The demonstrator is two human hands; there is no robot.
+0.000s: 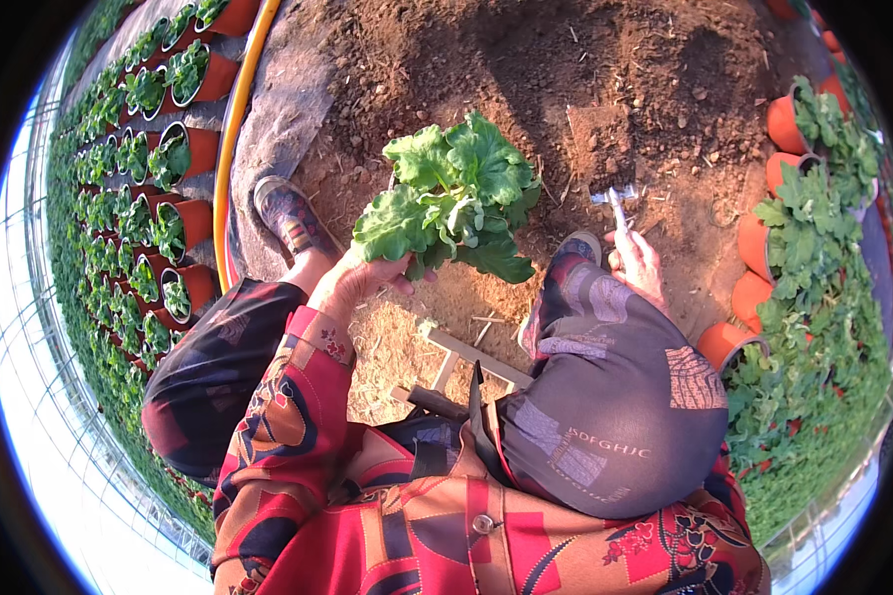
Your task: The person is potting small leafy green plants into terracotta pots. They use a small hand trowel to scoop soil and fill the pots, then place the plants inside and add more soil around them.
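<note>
My left hand (368, 279) holds a leafy green plant (454, 197) between my knees, above the soil. Its leaves are broad and lobed, with paler young ones in the middle. They hide the plant's base and some of my fingers, so I cannot tell whether a pot is under it. Beyond my right knee, my right hand (638, 264) grips the pale handle of a small hand spade (619, 212). The spade's blade (601, 143) is coated with brown earth and lies against the loose soil (521, 67).
Orange pots with plants stand in rows at the left (197, 152) and right (755, 242). A yellow hose (232, 141) borders grey ground cloth (279, 104) at the left. Part of a wooden frame (476, 353) shows below me. My shoes (286, 212) rest on the ground.
</note>
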